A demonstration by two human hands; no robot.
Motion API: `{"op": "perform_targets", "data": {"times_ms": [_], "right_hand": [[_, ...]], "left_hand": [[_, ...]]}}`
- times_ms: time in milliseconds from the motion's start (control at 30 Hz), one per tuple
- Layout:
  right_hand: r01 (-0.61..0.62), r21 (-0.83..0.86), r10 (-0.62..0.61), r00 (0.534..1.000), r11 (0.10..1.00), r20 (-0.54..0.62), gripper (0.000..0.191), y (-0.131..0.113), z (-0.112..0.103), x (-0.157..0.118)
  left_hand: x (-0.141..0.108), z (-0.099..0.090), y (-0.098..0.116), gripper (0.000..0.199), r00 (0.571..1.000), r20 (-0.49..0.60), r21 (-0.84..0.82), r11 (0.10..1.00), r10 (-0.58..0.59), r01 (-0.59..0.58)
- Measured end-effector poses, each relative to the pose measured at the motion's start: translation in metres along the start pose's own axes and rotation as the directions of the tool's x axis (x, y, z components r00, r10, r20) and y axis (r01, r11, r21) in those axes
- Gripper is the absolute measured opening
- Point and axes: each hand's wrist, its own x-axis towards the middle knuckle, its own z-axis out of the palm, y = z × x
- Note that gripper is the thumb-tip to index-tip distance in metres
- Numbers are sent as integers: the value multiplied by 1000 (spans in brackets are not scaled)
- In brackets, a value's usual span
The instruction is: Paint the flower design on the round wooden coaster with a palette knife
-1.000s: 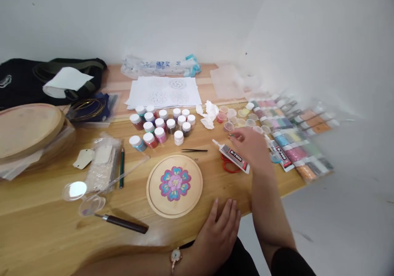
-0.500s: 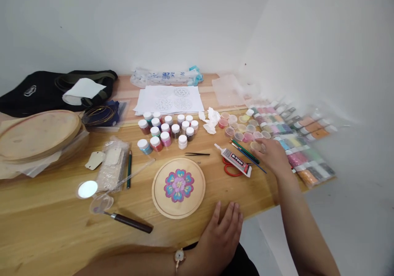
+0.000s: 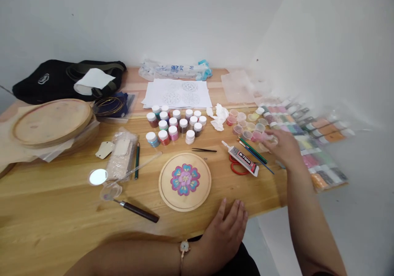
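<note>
Under the right hand, cups sit partly hidden.

On my feed, the left hand and right hand are bare. I see a round rose-gold watch on the left wrist, and black clothing.

With the centre of the view as the middle of the dial, we read one marking: "B-7000", in pale characters on the dark label of the tube at four o'clock. Between eleven and twelve, we note blue characters on the long plastic bundle, too blurred to decipher. Between nine and ten, the black bag bears a pale oval emblem that we cannot resolve. Near six, the wristwatch is too small for us to read.
</note>
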Motion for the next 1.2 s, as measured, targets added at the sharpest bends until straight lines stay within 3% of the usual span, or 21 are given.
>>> {"op": "perform_targets", "data": {"times_ms": [200, 433, 667, 800, 967, 1067, 1133, 1167, 1200], "right_hand": [[52, 18, -54, 993, 998, 106, 23, -11, 3, 62], [2, 92, -17, 987, 996, 159, 13, -18, 3, 74], [-52, 284, 27, 995, 957, 92, 26, -25, -49, 46], [89, 577, -79, 996, 812, -44, 25, -51, -76, 14], [152, 686, -94, 988, 712, -122, 26, -90, -101, -17], [236, 706, -152, 972, 668, -181, 24, -106, -110, -31], [291, 708, -187, 957, 643, -224, 23, -115, -114, -41], [316, 701, -194, 948, 640, -251, 23, -119, -114, -46], [348, 682, -206, 937, 643, -283, 21, -125, -115, -52]], "left_hand": [[1, -3, -2, 42, 1000, 18, 24, 1000, 4, -5], [3, -8, -5, 42, 999, 36, 6, 1000, 15, -15], [0, -7, -2, 44, 997, 79, -2, 1000, 22, -22], [-1, -3, -1, 44, 998, 66, 3, 1000, 20, -20], [-4, -1, -1, 44, 996, 73, 40, 997, 58, -61], [0, -9, -4, 42, 998, 52, -133, 991, 41, -34], [10, -22, -10, 47, 996, 90, -460, 885, -26, 65], [18, -31, -15, 50, 986, 125, -648, 744, -109, 165], [27, -42, -23, 51, 958, 195, -800, 531, -212, 280]]}}
